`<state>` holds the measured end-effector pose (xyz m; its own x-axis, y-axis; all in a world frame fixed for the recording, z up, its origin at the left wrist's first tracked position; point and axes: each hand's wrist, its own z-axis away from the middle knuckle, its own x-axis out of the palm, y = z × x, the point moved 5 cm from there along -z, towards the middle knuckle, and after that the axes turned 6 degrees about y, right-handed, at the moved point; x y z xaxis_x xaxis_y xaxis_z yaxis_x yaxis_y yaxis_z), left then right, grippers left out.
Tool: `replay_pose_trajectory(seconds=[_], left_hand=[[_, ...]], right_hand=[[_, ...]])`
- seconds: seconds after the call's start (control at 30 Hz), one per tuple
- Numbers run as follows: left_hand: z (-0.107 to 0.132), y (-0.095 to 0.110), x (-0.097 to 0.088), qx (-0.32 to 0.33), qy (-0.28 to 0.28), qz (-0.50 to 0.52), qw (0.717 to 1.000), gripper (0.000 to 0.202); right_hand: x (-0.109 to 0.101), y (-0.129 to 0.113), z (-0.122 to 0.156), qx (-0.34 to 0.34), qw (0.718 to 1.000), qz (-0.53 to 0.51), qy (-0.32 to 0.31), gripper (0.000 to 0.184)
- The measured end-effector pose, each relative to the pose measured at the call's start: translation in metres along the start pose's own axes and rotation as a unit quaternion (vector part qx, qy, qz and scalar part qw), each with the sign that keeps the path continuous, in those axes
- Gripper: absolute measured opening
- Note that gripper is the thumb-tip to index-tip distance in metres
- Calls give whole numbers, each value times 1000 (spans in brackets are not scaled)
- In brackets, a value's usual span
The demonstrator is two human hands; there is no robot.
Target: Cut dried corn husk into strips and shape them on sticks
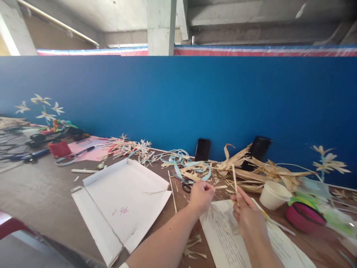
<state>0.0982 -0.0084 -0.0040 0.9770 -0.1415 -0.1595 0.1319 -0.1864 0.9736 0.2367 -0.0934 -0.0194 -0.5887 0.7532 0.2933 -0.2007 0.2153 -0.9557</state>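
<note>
My right hand [249, 216] is closed round a thin pale stick [234, 178], which points upward from the fingers. Something yellow shows beside that hand, partly hidden by it. My left hand [202, 196] is to the left, fingers curled in a pinch; what they hold, if anything, I cannot make out. Below both hands lie printed paper sheets [223, 242] with pale scraps on them. Black-handled scissors [186, 185] rest just behind my left hand. Dried husk strips [267, 176] are heaped beyond my right hand.
An open white cardboard box [131, 227] lies to the left. A paper cup [275, 195] and a pink round pouch [305, 217] stand on the right. A phone [202, 150] leans on the blue partition [167, 96]. Husk flowers [44, 108] and a red spool [59, 149] are farther left.
</note>
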Motion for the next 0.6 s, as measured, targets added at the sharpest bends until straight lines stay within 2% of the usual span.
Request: replay_pose_trajectory(seconds=[0.1, 0.17, 0.33, 0.47, 0.6], left_hand=[[-3, -2, -5, 37, 22, -46, 998, 12], [-2, 1, -8, 72, 32, -75, 994, 13], [8, 17, -9, 166, 17, -140, 976, 13], [15, 29, -8, 229, -17, -181, 956, 14], [18, 33, -7, 270, -27, -208, 940, 12]], right_hand=[[4, -4, 3, 42, 996, -74, -29, 52], [8, -6, 6, 64, 993, -86, -48, 47], [13, -4, 10, 100, 991, -50, -73, 42], [10, 0, 7, 109, 992, -1, -57, 35], [10, 2, 6, 102, 994, 8, -46, 37]])
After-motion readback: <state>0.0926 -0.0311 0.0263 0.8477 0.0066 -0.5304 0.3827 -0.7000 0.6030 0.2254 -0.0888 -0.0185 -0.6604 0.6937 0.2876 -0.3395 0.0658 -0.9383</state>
